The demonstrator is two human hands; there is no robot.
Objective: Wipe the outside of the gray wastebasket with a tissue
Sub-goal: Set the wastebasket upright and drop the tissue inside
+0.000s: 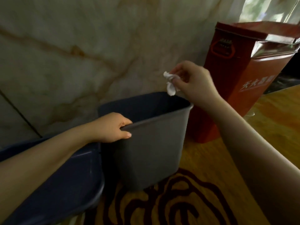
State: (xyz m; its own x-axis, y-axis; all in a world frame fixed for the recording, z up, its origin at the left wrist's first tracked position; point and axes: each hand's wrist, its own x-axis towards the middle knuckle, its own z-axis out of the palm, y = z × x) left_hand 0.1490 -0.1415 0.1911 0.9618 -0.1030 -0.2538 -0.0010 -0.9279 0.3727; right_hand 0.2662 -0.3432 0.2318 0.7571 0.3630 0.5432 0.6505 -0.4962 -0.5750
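The gray wastebasket stands upright on the floor at the middle of the head view, its mouth dark and open. My left hand grips its near rim, fingers curled over the edge and thumb on the outside wall. My right hand hovers above the far right corner of the rim, pinching a crumpled white tissue between its fingertips. The tissue hangs over the opening and does not touch the basket.
A dark blue bin sits close against the basket's left side, under my left forearm. A tall red box with a glossy front stands just behind and to the right. A marbled wall rises behind; patterned floor lies in front.
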